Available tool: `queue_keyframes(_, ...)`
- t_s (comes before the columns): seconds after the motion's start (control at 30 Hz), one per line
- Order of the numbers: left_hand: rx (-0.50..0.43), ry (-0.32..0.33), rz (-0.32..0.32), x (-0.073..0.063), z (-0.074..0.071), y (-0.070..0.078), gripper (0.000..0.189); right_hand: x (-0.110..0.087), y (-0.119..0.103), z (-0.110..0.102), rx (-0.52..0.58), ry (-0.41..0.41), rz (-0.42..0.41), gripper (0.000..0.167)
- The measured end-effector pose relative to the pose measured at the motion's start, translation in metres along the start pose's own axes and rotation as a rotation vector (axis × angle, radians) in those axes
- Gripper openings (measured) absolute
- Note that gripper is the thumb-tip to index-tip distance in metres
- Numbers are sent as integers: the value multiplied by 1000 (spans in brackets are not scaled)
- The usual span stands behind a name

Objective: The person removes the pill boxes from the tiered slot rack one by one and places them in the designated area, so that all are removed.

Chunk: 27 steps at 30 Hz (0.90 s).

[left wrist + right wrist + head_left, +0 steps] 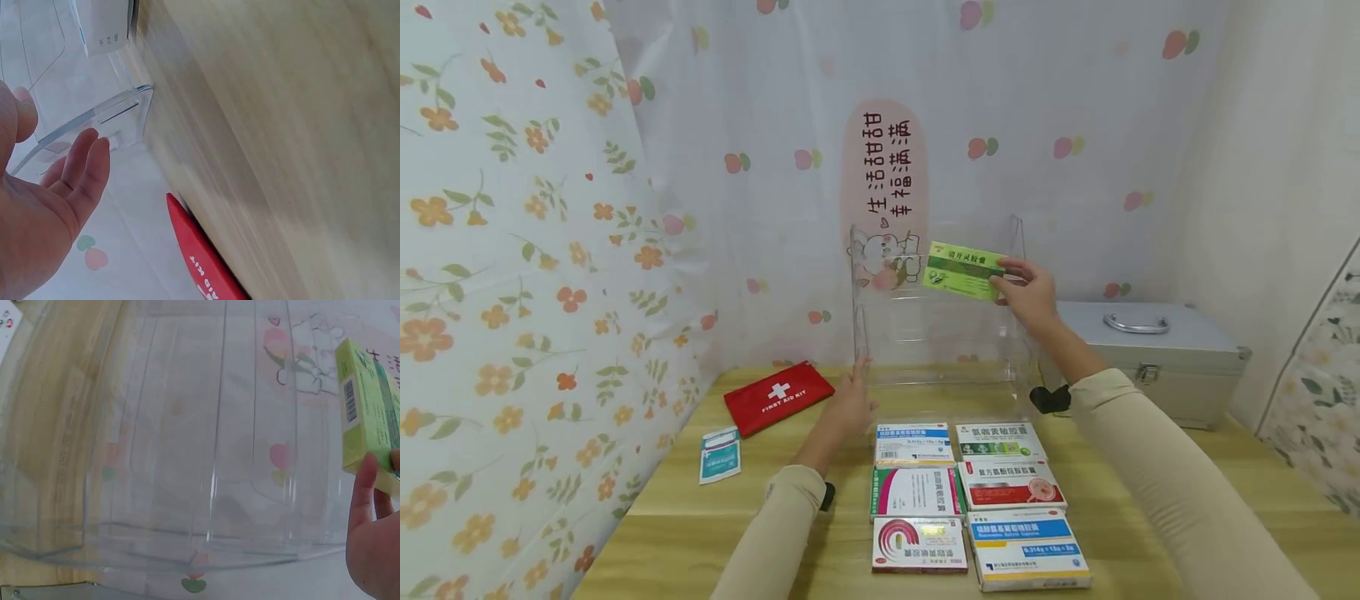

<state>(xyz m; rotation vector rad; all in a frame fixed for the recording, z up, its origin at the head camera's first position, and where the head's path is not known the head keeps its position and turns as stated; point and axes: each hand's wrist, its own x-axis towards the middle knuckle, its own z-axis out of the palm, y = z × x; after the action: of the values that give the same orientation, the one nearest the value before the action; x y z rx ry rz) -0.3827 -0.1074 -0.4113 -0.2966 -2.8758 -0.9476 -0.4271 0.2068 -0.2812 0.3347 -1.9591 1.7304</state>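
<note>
A green medicine box [964, 271] is pinched between the thumb and fingers of my right hand [1028, 292], raised in front of the upper part of a clear acrylic rack [940, 383]. The right wrist view shows the barcode end of this medicine box [369, 406] and part of the right hand [378, 544]. My left hand [847, 408] is at the rack's lower left side. In the left wrist view, the left hand [44, 219] has loosely extended fingers beside the clear side panel [119, 112]; whether they touch it is unclear.
Several medicine boxes [917, 492] lie in two columns on the wooden table [662, 533] before the rack. A red first aid pouch [782, 397] and a small teal-and-white packet [720, 455] lie left. A silver case [1150, 350] stands right, near a black object [1049, 400].
</note>
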Motion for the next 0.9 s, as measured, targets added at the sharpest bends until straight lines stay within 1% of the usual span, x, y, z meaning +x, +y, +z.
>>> queue_keyframes(0.1, 6, 13, 4, 0, 0, 0, 92, -11, -4, -13, 8, 6, 70, 44)
queue_keyframes(0.23, -1, -21, -19, -1, 2, -4, 93, -32, -5, -31, -31, -9, 154, 49)
queue_keyframes(0.3, 9, -29, -13, -1, 3, -5, 93, -44, -5, -42, -45, -22, 185, 49)
queue_keyframes(0.37, 18, -17, 6, 0, 3, -5, 93, -55, -6, -53, -37, -37, 201, 49)
queue_keyframes(0.47, 25, 10, 27, 3, 1, -4, 92, -71, -8, -68, -36, -83, 217, 48)
queue_keyframes(0.53, 17, 7, 23, 4, 0, -4, 92, -81, -8, -77, -34, -117, 230, 49)
queue_keyframes(0.63, 0, -18, 6, 4, 0, -4, 92, -96, -5, -90, -79, -169, 248, 52)
queue_keyframes(0.73, -9, -36, -3, 4, 0, -4, 94, -110, -1, -101, -126, -195, 261, 57)
queue_keyframes(0.8, 0, -32, -3, 3, 0, -3, 94, -117, 3, -108, -166, -212, 253, 59)
queue_keyframes(0.9, 11, -20, 9, 3, -3, -2, 93, -127, 8, -119, -203, -223, 266, 59)
